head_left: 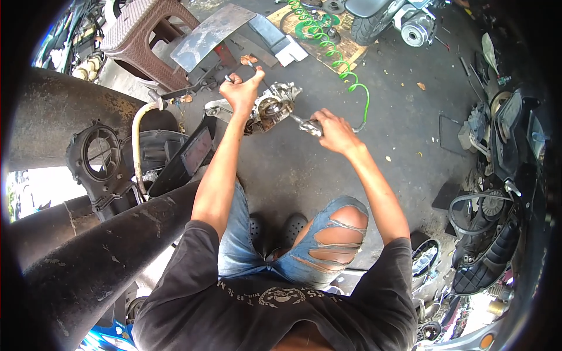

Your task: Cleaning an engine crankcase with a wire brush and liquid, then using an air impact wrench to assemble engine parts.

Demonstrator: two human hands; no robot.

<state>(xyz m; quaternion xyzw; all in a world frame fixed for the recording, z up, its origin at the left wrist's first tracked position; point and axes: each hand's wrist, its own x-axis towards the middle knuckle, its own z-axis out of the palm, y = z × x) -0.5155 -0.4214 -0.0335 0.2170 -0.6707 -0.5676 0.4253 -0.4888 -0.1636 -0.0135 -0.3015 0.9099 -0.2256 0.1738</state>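
Observation:
My right hand (335, 132) is wrapped round a silver air blow gun (309, 126), whose nozzle points left at a metal engine casing (272, 110). A green coiled air hose (333, 52) runs from beside this hand up to the far side. My left hand (241, 92) is closed above the casing's left part, thumb raised. A dark, thin end sticks out by its fingers; what it grips is mostly hidden. The casing has a round opening facing me and sits low over the floor, partly covered by my left hand and forearm.
A brown plastic stool (146, 41) and a bent metal sheet (213, 35) are at the far left. Thick rusty pipes (105, 257) and a black fan cover (96, 152) crowd the left. A motorcycle wheel (369, 26) stands far off; loose parts and a belt (456, 216) line the right.

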